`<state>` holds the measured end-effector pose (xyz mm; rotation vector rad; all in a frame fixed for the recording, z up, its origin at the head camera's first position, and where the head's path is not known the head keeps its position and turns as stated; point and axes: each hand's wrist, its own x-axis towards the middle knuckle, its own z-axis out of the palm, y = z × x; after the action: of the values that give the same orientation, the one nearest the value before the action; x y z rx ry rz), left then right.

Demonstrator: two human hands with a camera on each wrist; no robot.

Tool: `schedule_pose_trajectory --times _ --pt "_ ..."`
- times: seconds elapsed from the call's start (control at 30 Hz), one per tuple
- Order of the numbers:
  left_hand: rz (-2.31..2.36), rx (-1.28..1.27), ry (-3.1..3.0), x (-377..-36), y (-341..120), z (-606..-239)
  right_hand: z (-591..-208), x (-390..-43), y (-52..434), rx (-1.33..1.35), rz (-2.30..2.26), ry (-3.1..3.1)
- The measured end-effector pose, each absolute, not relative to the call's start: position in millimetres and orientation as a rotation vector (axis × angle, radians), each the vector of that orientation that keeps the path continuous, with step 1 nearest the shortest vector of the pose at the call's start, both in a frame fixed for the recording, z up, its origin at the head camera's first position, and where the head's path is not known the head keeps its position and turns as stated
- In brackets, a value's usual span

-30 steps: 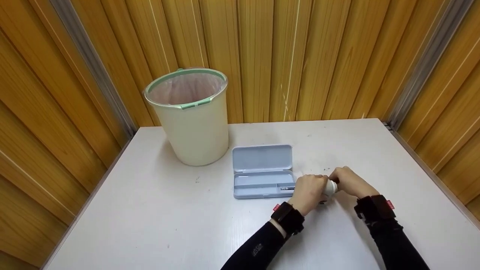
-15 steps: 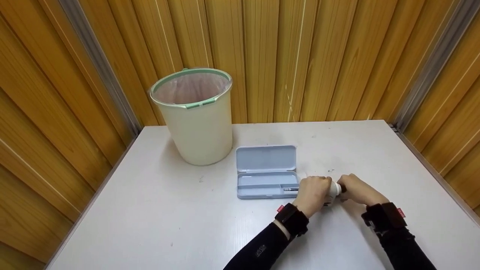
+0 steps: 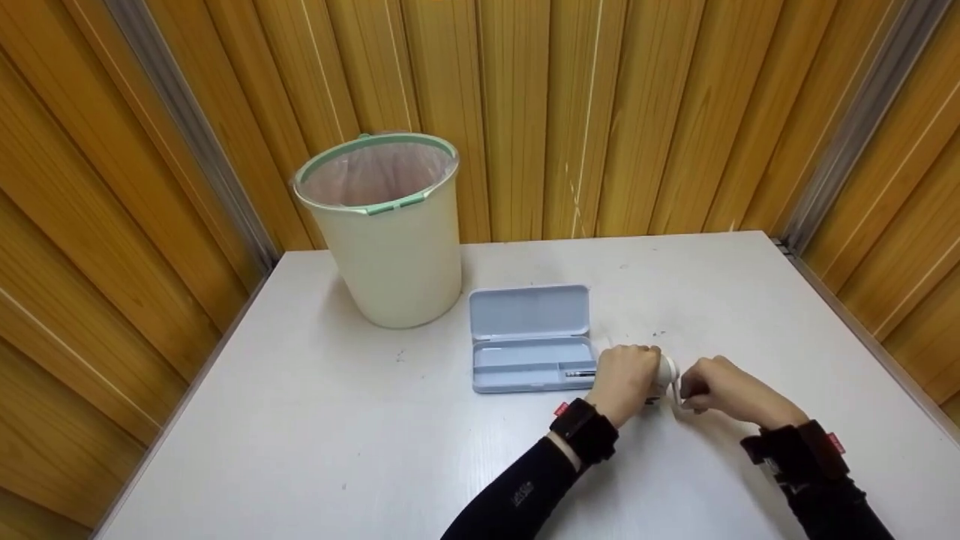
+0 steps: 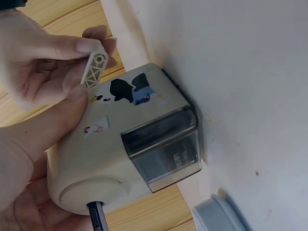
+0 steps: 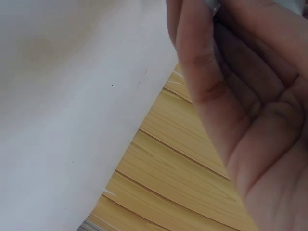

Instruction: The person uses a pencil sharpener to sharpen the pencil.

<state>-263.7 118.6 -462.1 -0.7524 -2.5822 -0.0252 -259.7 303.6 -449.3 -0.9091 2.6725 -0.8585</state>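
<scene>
A cream pencil sharpener [image 3: 664, 372] [image 4: 134, 144] with a clear shavings drawer stands on the white table [image 3: 337, 450]. My left hand [image 3: 626, 379] [image 4: 24, 163] grips its body from the left. A dark pencil [image 4: 97, 217] [image 3: 579, 373] sticks into its front hole. My right hand [image 3: 720, 390] [image 4: 38, 62] [image 5: 240, 96] pinches the cream crank handle [image 4: 95, 67] [image 3: 679, 391] at the sharpener's right end. The right wrist view shows mostly palm and table.
An open light-blue pencil case [image 3: 529, 337] lies just left of the sharpener. A cream bin [image 3: 382, 232] with a green rim and a pink liner stands at the back left. Wooden panel walls close the table in on three sides.
My right hand has swung the crank handle down and toward me, away from the top of the sharpener. The left hand still grips the sharpener's body in the same place.
</scene>
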Motion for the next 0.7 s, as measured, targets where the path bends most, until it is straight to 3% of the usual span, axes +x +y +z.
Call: schedule_pose_trajectory --times 0.4,0.7 --pt "-0.037 -0.725 -2.653 -264 115 -461 -435 -246 308 -1.094 -0.873 2.793" --pt "-0.002 -0.749 -2.603 -264 119 -460 -432 -239 306 -1.043 -0.835 2.911"
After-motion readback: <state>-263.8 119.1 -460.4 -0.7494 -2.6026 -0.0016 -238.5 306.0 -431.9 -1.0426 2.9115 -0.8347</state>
